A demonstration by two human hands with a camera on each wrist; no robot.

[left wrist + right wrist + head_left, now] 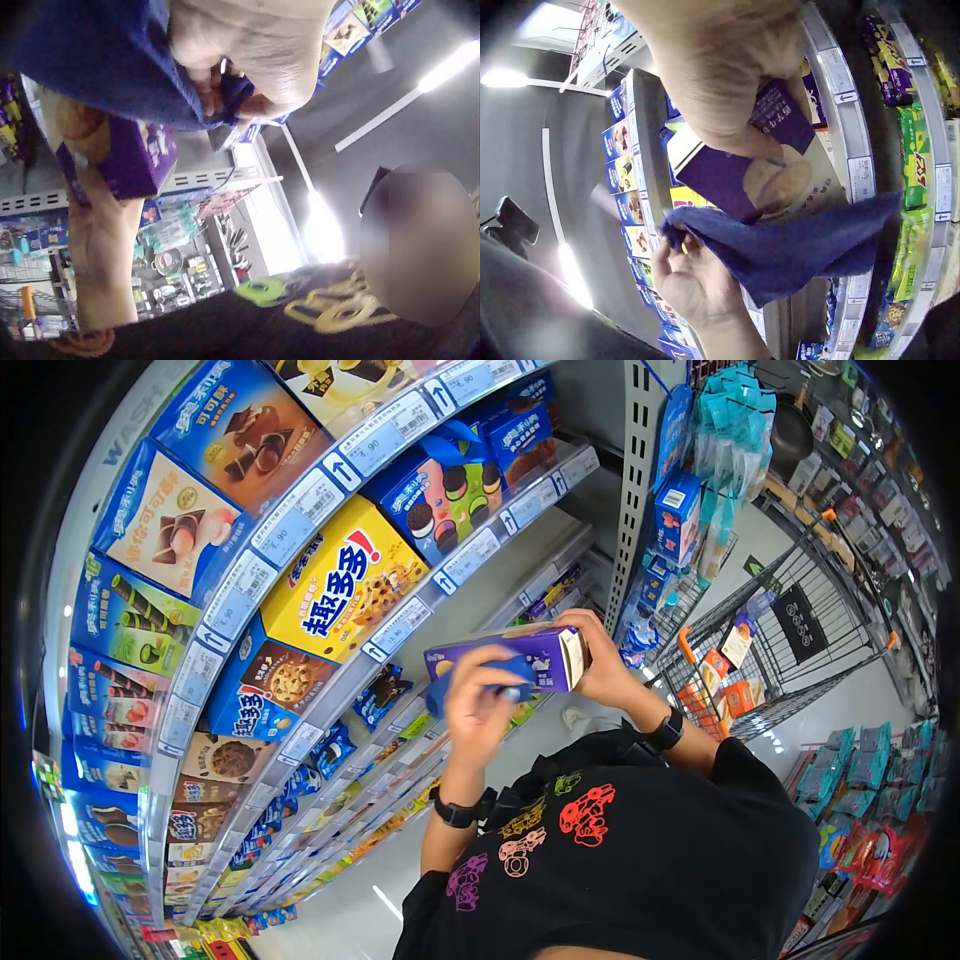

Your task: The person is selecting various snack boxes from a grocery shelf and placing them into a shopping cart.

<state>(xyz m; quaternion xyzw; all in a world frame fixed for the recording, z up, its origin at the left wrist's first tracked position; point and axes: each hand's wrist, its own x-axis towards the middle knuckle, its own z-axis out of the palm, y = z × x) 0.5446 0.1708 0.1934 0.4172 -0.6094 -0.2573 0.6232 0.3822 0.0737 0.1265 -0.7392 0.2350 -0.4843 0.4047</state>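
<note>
A purple box (510, 650) is held up in front of the shelf, its far end gripped by my right hand (605, 665). In the right wrist view, the fingers of my right hand (727, 82) curl over the box (712, 180), which has a round biscuit picture. My left hand (480, 705) pinches a blue cloth (435, 695) beside the box. The cloth (802, 247) hangs spread across the box's lower part in the right wrist view, bunched at my left hand (701, 289). In the left wrist view my left hand (251, 49) grips the cloth (97, 60).
Shelves of boxed snacks stand at the left, including a large yellow box (345, 580) and blue boxes. Price labels line the shelf edges (285, 535). A wire shopping cart (800, 630) holding some packages stands at the right, near hanging teal packets (735, 430).
</note>
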